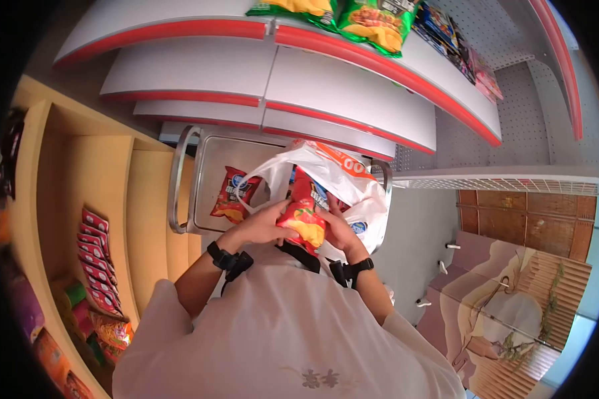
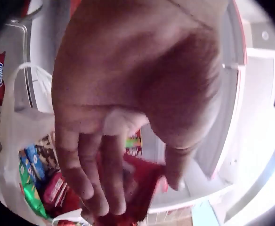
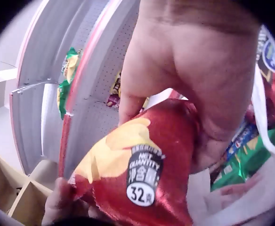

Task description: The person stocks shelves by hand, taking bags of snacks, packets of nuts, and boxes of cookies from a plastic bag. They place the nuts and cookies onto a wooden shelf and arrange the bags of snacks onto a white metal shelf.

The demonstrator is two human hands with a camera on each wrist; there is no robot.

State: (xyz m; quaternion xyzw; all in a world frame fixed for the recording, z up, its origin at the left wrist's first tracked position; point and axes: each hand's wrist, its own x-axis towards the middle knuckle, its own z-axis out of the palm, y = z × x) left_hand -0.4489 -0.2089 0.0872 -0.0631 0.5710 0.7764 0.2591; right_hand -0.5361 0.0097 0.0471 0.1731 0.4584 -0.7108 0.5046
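A red bag of potato chips [image 1: 304, 219] is held between both hands, over the mouth of a white plastic shopping bag [image 1: 373, 229]. My left hand [image 1: 263, 225] grips its left side, thumb and fingers round the edge in the left wrist view. On the opposite side, my right hand [image 3: 189, 61] holds the chip bag, whose "32" weight print faces the right wrist camera. Inside the shopping bag lie several snack packets, among them a green packet [image 2: 31, 190]. Another red chip bag [image 1: 236, 194] lies left of the shopping bag.
A metal cart tray [image 1: 209, 149] with a curved handle [image 1: 178, 179] bears the shopping bag. White shelves with red edges [image 1: 339, 114] rise behind, green chip bags [image 1: 379, 26] on top. Wooden shelving [image 1: 146, 219] with red packets [image 1: 98, 266] stands left.
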